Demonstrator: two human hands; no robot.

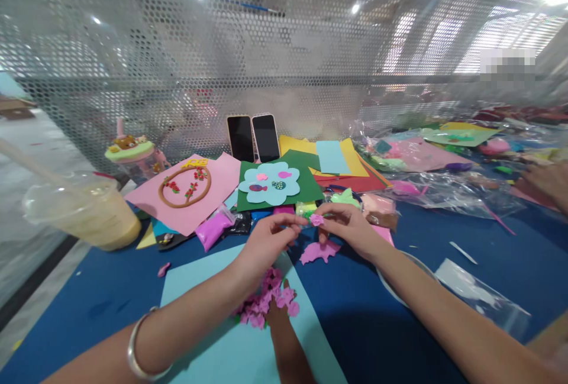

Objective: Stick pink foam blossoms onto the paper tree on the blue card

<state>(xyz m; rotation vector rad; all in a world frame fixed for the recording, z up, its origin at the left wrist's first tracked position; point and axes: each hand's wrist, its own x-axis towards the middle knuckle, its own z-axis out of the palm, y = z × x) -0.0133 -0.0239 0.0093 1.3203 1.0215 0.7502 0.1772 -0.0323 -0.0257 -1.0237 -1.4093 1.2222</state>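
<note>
1. The right hand (348, 227) pinches a small pink clay flower (316, 219) near a flattened pink clay piece (319, 252).
2. The left hand (271, 239) is beside the flower; whether it grips anything, one cannot tell.
3. A brown clay trunk (280, 328) with pink blossoms (260, 307) lies on light-blue paper (239, 354).

Small pink clay piece (316, 219), ruffled, pinched in right hand (352, 227) fingertips, above table. Pink clay sheet (319, 252): flattened, ragged edge, on table just below it. Light-blue paper (239, 351): flat, set at an angle, partly under left forearm. On it: brown tree trunk (286, 339), ruffled pink blossoms (266, 298) clustered at top, bits of green showing.
</note>
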